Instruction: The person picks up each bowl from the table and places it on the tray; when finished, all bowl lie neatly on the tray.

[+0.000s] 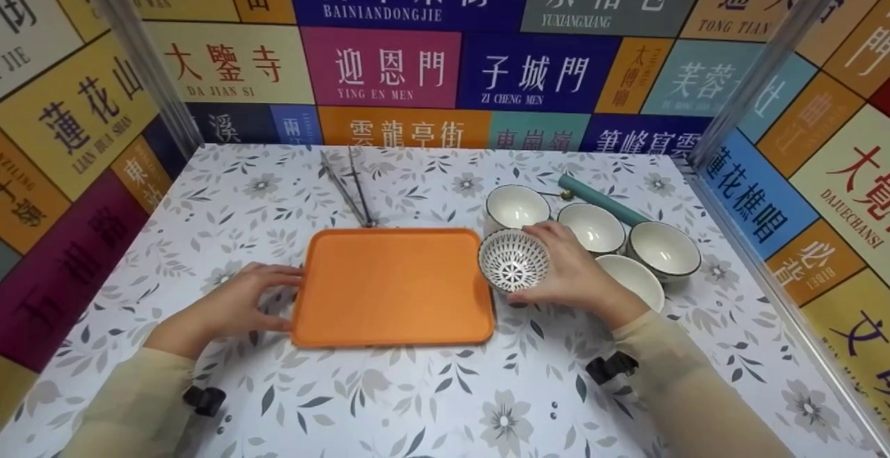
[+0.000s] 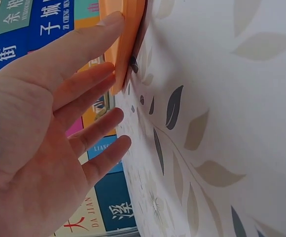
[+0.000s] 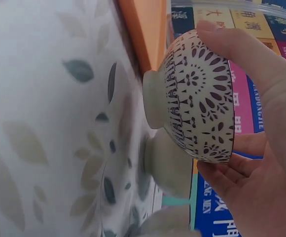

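An orange rectangular tray (image 1: 396,288) lies flat on the floral tabletop in the head view. At its left edge my left hand (image 1: 240,301) rests with fingers spread. The left wrist view shows the thumb (image 2: 114,24) at the tray's rim, the other fingers loosely extended. My right hand (image 1: 577,270) grips a small patterned bowl (image 1: 514,261) by its sides, at the tray's right edge. The right wrist view shows the bowl's dark floral outside (image 3: 202,94) and plain foot (image 3: 154,101), raised above the tabletop, with thumb and fingers on opposite sides of the rim.
Several pale bowls (image 1: 589,227) with dark rims stand upright beyond and right of my right hand. Behind them lies a teal cylinder (image 1: 601,199). Slim metal tongs (image 1: 351,190) lie behind the tray. Printed wall panels (image 1: 389,69) border the table at the back and sides.
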The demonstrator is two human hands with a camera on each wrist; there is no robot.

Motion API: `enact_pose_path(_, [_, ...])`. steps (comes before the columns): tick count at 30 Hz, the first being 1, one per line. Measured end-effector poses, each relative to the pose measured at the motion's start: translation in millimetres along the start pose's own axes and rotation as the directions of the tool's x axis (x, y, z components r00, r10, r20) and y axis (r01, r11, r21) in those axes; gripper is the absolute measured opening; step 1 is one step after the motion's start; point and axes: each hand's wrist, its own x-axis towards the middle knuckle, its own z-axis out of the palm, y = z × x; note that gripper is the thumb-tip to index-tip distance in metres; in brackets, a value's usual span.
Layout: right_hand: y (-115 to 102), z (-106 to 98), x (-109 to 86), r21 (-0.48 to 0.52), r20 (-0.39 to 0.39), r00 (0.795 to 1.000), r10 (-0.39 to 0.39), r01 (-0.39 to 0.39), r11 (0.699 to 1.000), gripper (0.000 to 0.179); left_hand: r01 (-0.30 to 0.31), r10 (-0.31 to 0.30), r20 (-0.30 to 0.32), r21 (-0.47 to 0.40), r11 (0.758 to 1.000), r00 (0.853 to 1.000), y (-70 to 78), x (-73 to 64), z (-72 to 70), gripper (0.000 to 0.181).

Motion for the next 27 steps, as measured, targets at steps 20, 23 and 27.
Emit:
enact_pose_path(20, [-88.2, 78.0, 72.8, 0.088, 0.089, 0.992, -0.093, 0.085, 0.992, 0.122, 0.084, -0.084, 0.026, -0.005, 0.996, 0.996, 1.8, -2.4, -3.2, 0.065])
enact_pose_path(23, [-98.8, 89.1, 84.2, 0.117, 0.101, 0.990, -0.099, 0.087, 0.989, 0.121, 0.100, -0.100, 0.030, -0.016, 0.995, 0.995, 3.2, -1.7, -2.4, 0.065])
enact_pose_path(27, [-111.8, 101.1, 98.4, 0.151, 0.106, 0.988, -0.113, 0.096, 0.984, 0.120, 0.117, -0.116, 0.036, -0.019, 0.993, 0.993, 5.3, 0.0, -1.9, 0.066])
